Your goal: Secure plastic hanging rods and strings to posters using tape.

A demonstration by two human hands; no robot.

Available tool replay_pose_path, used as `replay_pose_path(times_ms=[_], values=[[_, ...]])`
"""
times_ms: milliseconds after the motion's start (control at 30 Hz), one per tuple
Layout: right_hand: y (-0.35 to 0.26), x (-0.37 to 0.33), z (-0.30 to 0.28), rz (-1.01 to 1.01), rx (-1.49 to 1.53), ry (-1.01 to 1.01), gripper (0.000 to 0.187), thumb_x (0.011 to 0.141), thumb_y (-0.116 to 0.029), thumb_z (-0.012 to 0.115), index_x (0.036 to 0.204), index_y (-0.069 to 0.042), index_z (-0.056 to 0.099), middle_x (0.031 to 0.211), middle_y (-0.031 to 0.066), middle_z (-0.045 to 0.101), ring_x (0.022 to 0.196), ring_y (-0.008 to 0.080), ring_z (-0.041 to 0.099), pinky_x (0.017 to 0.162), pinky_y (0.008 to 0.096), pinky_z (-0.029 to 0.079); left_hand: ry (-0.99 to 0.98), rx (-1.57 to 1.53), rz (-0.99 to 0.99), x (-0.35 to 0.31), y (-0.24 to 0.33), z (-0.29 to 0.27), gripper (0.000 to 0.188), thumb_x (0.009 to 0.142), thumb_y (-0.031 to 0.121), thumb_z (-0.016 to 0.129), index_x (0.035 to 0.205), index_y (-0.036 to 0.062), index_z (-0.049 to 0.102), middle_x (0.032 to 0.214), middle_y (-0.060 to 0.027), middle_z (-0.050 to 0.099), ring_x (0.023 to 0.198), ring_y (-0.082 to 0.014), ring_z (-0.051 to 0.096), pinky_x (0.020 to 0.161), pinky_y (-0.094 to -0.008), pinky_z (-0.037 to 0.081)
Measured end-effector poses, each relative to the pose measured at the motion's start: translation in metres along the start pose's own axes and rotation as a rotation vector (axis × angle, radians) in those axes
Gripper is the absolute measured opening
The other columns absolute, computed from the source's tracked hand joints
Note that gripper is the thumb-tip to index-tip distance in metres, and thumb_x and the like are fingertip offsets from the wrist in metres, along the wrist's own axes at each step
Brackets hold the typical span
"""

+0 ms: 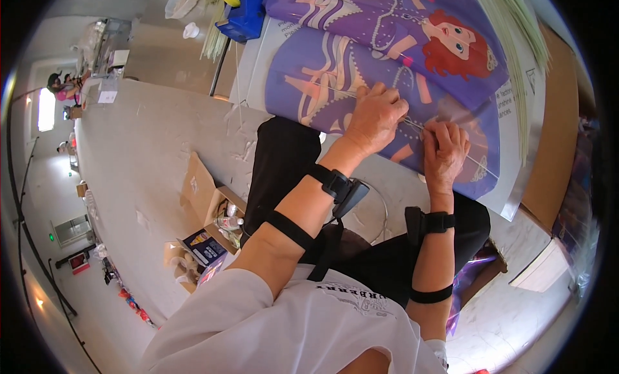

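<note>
A smooth, glossy purple lower sheet point(380, 72) lies on the pale, flat surface point(514, 190), partly beneath an equally shiny upper sheet point(403, 26) printed with a red-haired figure. Slender, straight pale rods point(516, 71) lie along the right side. The lower sheet's near edge curves toward the person's knees, with open air in front. Left hand point(380, 119) and right hand point(445, 148) each have a closed, fingertip grip, pinching a thin strand point(414, 123) stretched between them over the lower sheet.
</note>
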State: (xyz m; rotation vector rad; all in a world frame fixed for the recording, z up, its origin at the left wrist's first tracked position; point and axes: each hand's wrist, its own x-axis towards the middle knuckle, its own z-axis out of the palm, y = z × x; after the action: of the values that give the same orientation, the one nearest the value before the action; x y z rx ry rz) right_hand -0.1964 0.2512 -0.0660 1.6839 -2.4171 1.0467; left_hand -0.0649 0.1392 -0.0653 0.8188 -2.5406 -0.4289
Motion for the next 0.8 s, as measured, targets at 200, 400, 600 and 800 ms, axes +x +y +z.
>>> replay_pose_path(times_ms=[200, 400, 600, 800], values=[[-0.005, 0.002, 0.001, -0.005, -0.014, 0.001, 0.008, 0.074, -0.013, 0.065, 0.082, -0.013, 0.062, 0.083, 0.0018, 0.056, 0.086, 0.0248, 0.051, 0.083, 0.0382, 0.036, 0.006, -0.037, -0.015, -0.001, -0.001, -0.004, 0.014, 0.068, 0.007, 0.068, 0.076, 0.0121, 0.059, 0.080, -0.0024, 0.055, 0.087, -0.0249, 0.050, 0.077, -0.0404, 0.035], [-0.002, -0.001, -0.002, 0.018, 0.017, 0.031, 0.011, 0.073, -0.010, 0.066, 0.083, -0.011, 0.061, 0.087, 0.0038, 0.058, 0.087, 0.0265, 0.052, 0.082, 0.0391, 0.039, 0.422, -0.148, -0.070, -0.012, -0.055, -0.042, 0.018, 0.068, -0.002, 0.063, 0.082, 0.0080, 0.057, 0.083, -0.0087, 0.057, 0.084, -0.0293, 0.053, 0.076, -0.0393, 0.040], [-0.013, 0.001, -0.007, 0.036, 0.126, 0.209, 0.014, 0.073, -0.006, 0.066, 0.084, -0.005, 0.059, 0.085, 0.0080, 0.059, 0.081, 0.0270, 0.053, 0.076, 0.0371, 0.041, 0.357, 0.179, -0.813, -0.053, -0.189, -0.126, 0.016, 0.072, 0.008, 0.066, 0.084, -0.0005, 0.062, 0.080, -0.0185, 0.063, 0.077, -0.0343, 0.061, 0.072, -0.0400, 0.047], [-0.052, 0.001, -0.012, 0.002, 0.247, 0.121, 0.009, 0.073, 0.002, 0.064, 0.075, -0.002, 0.056, 0.073, 0.0083, 0.056, 0.067, 0.0241, 0.051, 0.062, 0.0341, 0.041, 0.589, 0.034, -0.969, -0.062, -0.259, -0.143, 0.016, 0.072, 0.012, 0.065, 0.080, -0.0017, 0.064, 0.080, -0.0190, 0.065, 0.078, -0.0338, 0.063, 0.073, -0.0397, 0.049]])
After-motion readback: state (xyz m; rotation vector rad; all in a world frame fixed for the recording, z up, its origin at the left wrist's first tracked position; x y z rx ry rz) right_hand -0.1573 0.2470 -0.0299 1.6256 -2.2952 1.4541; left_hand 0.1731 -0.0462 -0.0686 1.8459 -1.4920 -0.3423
